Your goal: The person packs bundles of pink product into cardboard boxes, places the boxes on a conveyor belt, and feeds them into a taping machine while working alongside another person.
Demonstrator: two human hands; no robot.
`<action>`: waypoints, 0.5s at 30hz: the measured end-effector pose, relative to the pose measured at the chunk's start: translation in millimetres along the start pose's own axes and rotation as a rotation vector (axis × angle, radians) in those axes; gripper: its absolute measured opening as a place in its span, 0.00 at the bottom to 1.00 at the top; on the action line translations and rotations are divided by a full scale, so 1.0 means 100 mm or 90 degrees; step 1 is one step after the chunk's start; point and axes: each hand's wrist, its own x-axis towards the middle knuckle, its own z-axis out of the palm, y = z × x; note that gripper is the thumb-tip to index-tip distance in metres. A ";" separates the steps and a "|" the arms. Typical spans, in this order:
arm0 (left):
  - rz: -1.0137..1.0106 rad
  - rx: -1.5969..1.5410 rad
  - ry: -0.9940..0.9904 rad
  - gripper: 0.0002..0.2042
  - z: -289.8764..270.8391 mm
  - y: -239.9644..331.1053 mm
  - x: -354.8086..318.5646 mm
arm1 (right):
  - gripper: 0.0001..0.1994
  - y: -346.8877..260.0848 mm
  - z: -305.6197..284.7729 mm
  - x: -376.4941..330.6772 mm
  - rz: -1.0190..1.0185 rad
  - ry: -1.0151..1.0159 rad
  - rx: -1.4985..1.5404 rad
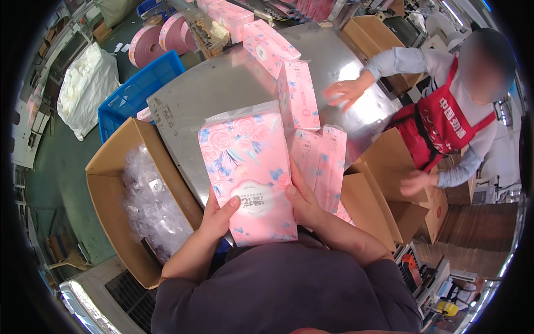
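Note:
Close to my body I hold a pink floral tissue pack [250,161] in both hands, its broad printed face up and a clear film flap at its far end. My left hand [219,214] grips the left edge, thumb on the front. On the opposite edge my right hand [303,197] is closed, with its thumb on the front too. Just beyond my right hand, two similar packs [332,167] stand side by side. Another pink pack [298,94] lies farther off, and more packs [271,47] trail in a row toward the far end of the metal table [194,94].
At left, a cardboard box [114,183] holds crumpled clear plastic; a blue crate [139,92] and white sack [89,89] lie beyond. Pink film rolls [147,45] stand at far left. At right, a co-worker in a red apron [445,131] reaches over the table beside an open carton [370,206].

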 end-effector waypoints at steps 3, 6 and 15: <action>-0.007 0.006 -0.012 0.34 0.02 0.04 -0.05 | 0.36 -0.03 0.06 -0.06 0.007 0.012 0.014; -0.012 0.000 -0.015 0.35 0.00 0.05 -0.06 | 0.36 -0.01 0.08 -0.08 0.010 0.010 0.056; 0.014 0.025 -0.022 0.34 0.01 0.13 -0.11 | 0.38 -0.06 0.08 -0.12 0.075 -0.003 0.244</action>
